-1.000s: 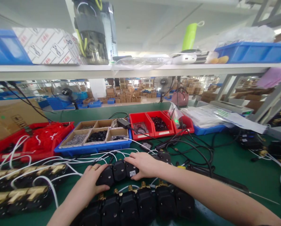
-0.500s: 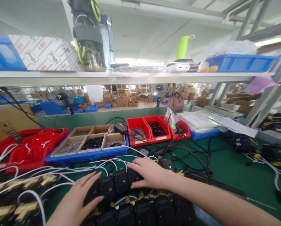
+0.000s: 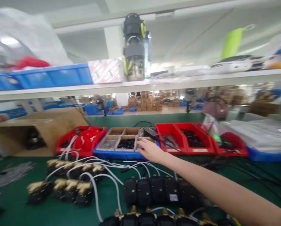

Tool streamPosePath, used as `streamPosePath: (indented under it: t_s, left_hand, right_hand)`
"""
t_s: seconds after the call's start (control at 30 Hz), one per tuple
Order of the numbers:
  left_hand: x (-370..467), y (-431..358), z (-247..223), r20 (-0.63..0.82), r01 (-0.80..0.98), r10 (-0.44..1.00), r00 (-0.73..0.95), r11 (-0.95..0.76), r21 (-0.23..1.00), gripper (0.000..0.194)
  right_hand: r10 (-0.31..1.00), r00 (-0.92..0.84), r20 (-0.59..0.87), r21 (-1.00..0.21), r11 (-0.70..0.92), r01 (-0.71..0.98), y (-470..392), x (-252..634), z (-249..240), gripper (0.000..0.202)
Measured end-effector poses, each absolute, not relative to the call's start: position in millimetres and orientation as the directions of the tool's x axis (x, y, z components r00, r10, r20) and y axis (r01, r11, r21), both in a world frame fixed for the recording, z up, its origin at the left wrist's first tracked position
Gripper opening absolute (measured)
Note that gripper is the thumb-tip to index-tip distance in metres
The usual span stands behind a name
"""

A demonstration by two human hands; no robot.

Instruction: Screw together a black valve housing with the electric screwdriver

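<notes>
My right hand (image 3: 151, 150) is over the front right compartment of a blue tray (image 3: 121, 154) split into small cardboard sections. Its fingers are stretched to the left, a little apart, with nothing visible in them; the picture is slightly blurred. Small black parts (image 3: 126, 143) fill the middle section beside my fingertips, and small silvery pieces (image 3: 109, 144) lie in the left one. Below my forearm stands a row of black box-shaped units (image 3: 144, 191) with white cables. Nearer to me is a second row with brass fittings (image 3: 133, 209). My left hand is out of view.
Red bins (image 3: 170, 128) of small parts stand right of the tray, and another red bin (image 3: 83, 152) stands left. Brass-and-black valve units (image 3: 71, 185) with white cables lie at left. A shelf (image 3: 102, 88) spans above. Black cables cross the right side.
The view has swung left. My right hand has left the row of black units and reached up to the sectioned tray. My left hand, earlier by the row, is gone from view.
</notes>
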State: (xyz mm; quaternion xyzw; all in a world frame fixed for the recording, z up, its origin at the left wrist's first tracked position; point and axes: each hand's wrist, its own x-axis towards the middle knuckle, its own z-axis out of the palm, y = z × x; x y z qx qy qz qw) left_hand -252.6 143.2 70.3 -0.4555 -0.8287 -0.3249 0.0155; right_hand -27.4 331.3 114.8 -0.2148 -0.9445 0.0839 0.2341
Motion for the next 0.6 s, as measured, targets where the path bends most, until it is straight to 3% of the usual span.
streamPosePath:
  t_s: [0.13,0.27,0.47,0.6]
  left_hand:
    - [-336.0,28.2,103.4,0.201,0.583,0.608,-0.768,0.533,0.613,0.032]
    - [-386.4,-63.2,138.6,0.118,0.405,0.493,-0.862,0.532,0.744,0.03]
    - [-430.9,-73.2,157.5,0.099,0.19,0.434,-0.896,0.172,0.967,0.035]
    - [-442.0,-66.5,155.6,0.11,0.059,0.308,-0.945,-0.171,0.984,0.024]
  right_hand:
    - [0.395,-0.838,0.375,-0.295,0.908,0.297,348.1,-98.2,98.3,0.034]
    - [0.361,-0.875,0.323,-0.321,0.912,0.257,372.4,-154.5,69.6,0.041]
    - [0.35,-0.914,0.204,-0.298,0.912,0.283,392.4,-186.3,55.5,0.044]
    - [0.301,-0.935,0.187,-0.251,0.935,0.251,399.1,-187.3,57.8,0.028]
